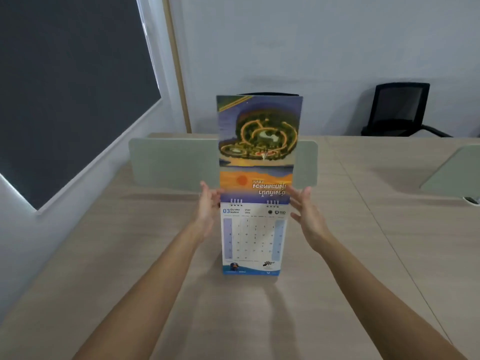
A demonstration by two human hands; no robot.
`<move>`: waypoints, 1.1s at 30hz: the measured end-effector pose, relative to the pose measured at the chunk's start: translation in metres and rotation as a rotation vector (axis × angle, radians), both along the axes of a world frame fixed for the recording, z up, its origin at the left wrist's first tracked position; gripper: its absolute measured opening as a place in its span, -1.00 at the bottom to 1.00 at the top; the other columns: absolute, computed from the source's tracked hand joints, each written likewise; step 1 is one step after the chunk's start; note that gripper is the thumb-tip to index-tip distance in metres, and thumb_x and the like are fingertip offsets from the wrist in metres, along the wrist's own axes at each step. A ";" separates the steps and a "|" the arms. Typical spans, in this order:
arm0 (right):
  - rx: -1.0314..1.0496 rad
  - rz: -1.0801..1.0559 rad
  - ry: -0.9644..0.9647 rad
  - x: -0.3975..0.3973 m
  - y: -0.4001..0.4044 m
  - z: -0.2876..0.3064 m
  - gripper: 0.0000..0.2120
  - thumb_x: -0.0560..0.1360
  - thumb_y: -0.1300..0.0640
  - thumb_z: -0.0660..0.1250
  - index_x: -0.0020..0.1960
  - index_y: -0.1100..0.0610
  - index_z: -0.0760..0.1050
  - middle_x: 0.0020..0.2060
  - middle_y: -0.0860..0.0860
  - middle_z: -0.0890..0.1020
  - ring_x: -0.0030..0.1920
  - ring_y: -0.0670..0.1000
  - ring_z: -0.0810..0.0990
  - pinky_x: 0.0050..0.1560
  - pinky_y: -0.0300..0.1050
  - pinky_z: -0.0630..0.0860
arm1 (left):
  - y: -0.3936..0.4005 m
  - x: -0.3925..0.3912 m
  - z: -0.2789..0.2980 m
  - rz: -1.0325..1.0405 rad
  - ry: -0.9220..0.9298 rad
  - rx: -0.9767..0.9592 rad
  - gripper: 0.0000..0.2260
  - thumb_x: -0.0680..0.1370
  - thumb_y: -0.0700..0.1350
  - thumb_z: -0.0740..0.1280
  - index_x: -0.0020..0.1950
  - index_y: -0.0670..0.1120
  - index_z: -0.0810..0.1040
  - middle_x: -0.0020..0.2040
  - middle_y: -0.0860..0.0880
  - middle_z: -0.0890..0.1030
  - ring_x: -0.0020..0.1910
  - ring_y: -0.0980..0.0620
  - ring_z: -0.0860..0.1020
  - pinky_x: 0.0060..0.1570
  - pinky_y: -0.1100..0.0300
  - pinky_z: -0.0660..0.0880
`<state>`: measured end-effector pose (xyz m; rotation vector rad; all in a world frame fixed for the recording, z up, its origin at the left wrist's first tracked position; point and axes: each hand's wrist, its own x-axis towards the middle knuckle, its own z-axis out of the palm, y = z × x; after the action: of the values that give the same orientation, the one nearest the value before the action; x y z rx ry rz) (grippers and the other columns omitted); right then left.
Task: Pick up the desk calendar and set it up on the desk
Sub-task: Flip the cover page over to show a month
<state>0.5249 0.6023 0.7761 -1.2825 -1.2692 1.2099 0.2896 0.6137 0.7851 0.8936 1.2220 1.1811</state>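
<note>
Standing on its lower edge near the middle of the tabletop, the desk calendar is upright, with a March date grid on the lower sheet facing the camera. An illustrated page rises above the two sets of wire rings at mid-height; its printed lettering reads upside down, so that page is flipped up over the binding. The page shows an orange and purple landscape with a dark green rounded shape.

The left hand is at the calendar's left edge, level with the wire rings. Its fingers are spread and loosely curved, and the fingertips appear to touch the edge; a firm grip cannot be confirmed through the motion blur. The right hand is just beside the right edge at the same height, palm turned inward, fingers apart and extended. A narrow gap seems to separate it from the sheet, though contact cannot be ruled out. Both forearms are bare and reach in from the bottom of the frame.

Behind the calendar, a pale green divider panel stands across the tabletop. A second panel of the same colour sits at the far right. A black office chair is against the grey wall beyond, and a dark board occupies the wall on the left.
</note>
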 end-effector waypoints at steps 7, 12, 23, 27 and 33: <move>-0.107 -0.006 -0.164 -0.016 -0.034 -0.078 -0.66 0.61 -0.14 -0.01 0.34 -0.29 0.33 0.27 -0.16 0.53 0.31 0.00 0.46 0.28 0.03 0.44 | -0.031 0.017 -0.072 0.096 0.131 -0.161 -0.62 0.55 0.07 0.08 -0.08 -0.11 0.61 -0.03 -0.10 0.70 -0.04 -0.01 0.60 0.02 0.06 0.50; -0.063 -0.082 -0.226 -0.019 -0.050 -0.093 -0.73 0.61 -0.04 0.06 0.04 -0.36 0.46 -0.08 -0.35 0.56 -0.01 -0.20 0.56 -0.03 -0.24 0.48 | -0.048 0.022 -0.088 0.125 0.298 -0.055 -0.64 0.60 -0.01 0.06 0.27 0.05 0.56 0.28 0.01 0.60 0.27 0.03 0.54 0.32 -0.02 0.46; -0.039 -0.169 -0.285 -0.015 -0.045 -0.098 -0.68 0.61 -0.01 0.08 0.23 -0.04 0.54 -0.01 -0.23 0.59 0.04 -0.14 0.54 -0.07 -0.38 0.40 | -0.058 0.030 -0.095 0.179 0.290 0.008 -0.61 0.61 -0.09 0.09 0.41 0.04 0.45 0.37 0.01 0.49 0.35 0.02 0.47 0.38 -0.06 0.42; -0.086 -0.180 -0.249 -0.021 -0.043 -0.098 -0.67 0.60 -0.05 0.11 0.18 0.08 0.52 0.12 0.02 0.61 0.11 0.03 0.56 0.13 0.02 0.53 | -0.059 0.031 -0.097 0.225 0.308 0.018 -0.63 0.61 -0.11 0.12 0.40 -0.05 0.46 0.36 0.02 0.48 0.29 0.09 0.46 0.28 0.17 0.41; -0.097 -0.231 -0.247 -0.017 -0.039 -0.091 -0.74 0.59 -0.03 0.13 0.17 0.09 0.42 0.07 0.00 0.60 0.03 0.00 0.56 -0.04 -0.13 0.43 | -0.061 0.033 -0.094 0.303 0.403 0.037 -0.67 0.59 -0.17 0.15 0.32 -0.07 0.52 0.18 0.06 0.45 0.15 0.13 0.44 0.08 0.38 0.31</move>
<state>0.5078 0.5636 0.6855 -1.6414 -1.2052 0.9812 0.3223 0.5527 0.6913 1.0323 1.7127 1.3028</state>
